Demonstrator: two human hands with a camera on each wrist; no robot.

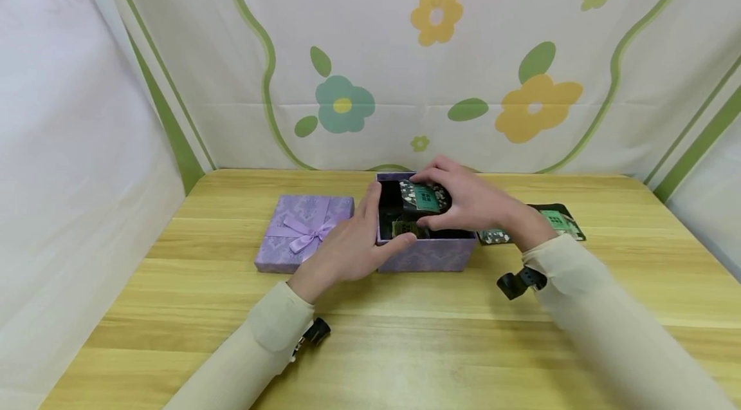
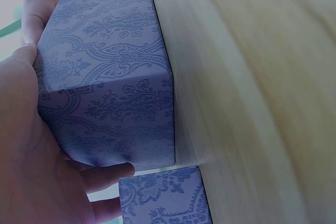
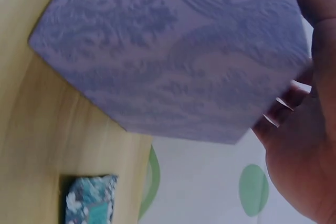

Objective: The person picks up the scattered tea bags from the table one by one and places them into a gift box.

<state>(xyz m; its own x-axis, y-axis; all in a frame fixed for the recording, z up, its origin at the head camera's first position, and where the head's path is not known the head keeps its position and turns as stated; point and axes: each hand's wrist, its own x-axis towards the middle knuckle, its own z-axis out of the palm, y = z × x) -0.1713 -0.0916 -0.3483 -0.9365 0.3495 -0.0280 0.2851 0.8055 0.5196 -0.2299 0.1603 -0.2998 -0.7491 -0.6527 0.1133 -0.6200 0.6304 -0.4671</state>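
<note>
An uncovered purple patterned gift box [image 1: 428, 257] stands near the back of the table. My left hand [image 1: 353, 242] lies along its left side, fingers extended against the wall and thumb at the front rim. From above, my right hand [image 1: 466, 197] pinches a dark floral packet [image 1: 424, 198] with a teal label between thumb and fingers, at the box opening. Lower inside the box, another dark packet with a yellow-green label [image 1: 405, 228] shows. The right wrist view has the box wall hiding what that hand holds.
Left of the box lies its purple lid [image 1: 289, 236] with a ribbon bow, partly behind my left hand. To the right, dark floral packets [image 1: 558, 220] with green labels lie on the wooden table [image 1: 405, 345]. A flower-printed cloth [image 1: 399, 43] hangs behind the table.
</note>
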